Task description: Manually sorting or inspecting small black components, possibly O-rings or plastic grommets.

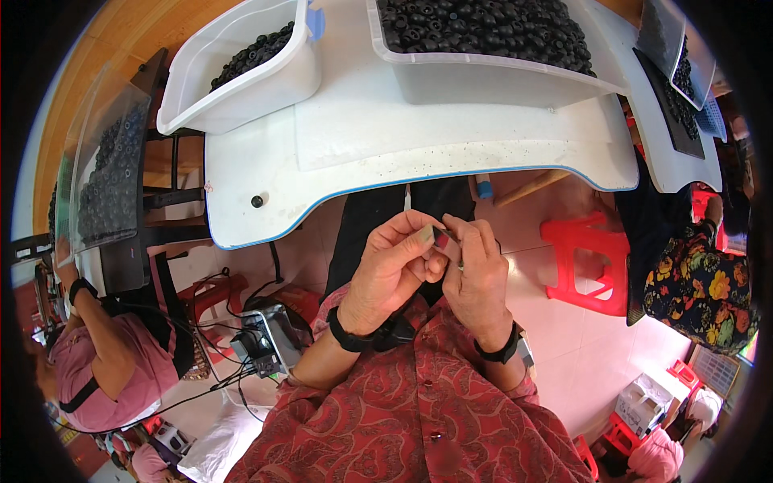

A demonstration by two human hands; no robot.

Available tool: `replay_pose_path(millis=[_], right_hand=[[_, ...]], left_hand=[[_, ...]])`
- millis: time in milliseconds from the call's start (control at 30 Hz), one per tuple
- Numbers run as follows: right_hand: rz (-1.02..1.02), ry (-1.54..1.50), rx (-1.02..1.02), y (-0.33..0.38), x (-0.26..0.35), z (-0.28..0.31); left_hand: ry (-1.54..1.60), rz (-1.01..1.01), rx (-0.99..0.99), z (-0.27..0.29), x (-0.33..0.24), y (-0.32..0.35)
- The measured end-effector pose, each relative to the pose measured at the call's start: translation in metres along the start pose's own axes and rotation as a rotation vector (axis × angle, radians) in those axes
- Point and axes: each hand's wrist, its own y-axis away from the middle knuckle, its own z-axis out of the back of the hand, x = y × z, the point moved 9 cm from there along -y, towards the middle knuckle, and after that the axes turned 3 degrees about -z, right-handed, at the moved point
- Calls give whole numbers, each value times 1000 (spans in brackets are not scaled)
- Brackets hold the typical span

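Note:
In front of my chest, just beyond the blue front edge of the table, my two hands meet. My right hand (478, 278) is closed around a small flat metal piece (449, 248), shiny and blade-like. My left hand (393, 266) is closed too, thumb and fingers pinched at that piece's dark end. Whatever else the left fingers may hold is hidden. A single round black plastic part (257, 201) sits on the white table (354, 149), toward its left front corner.
A white bin (241, 110) of black parts stands at the table's left, and a larger clear bin (499, 79) heaped with them is at the back. A red stool (592, 270) is at the right. Cables (217, 378) run at lower left. A person in pink (113, 362) sits left.

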Motion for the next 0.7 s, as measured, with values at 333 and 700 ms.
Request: replay_pose_path(millis=[333,700], right_hand=[[5,99,26,0,5,-4],[96,190,6,-2,9,-5]], left_hand=[[8,-22,-2,3,0,0],[-8,-24,17,4,0,-1]])
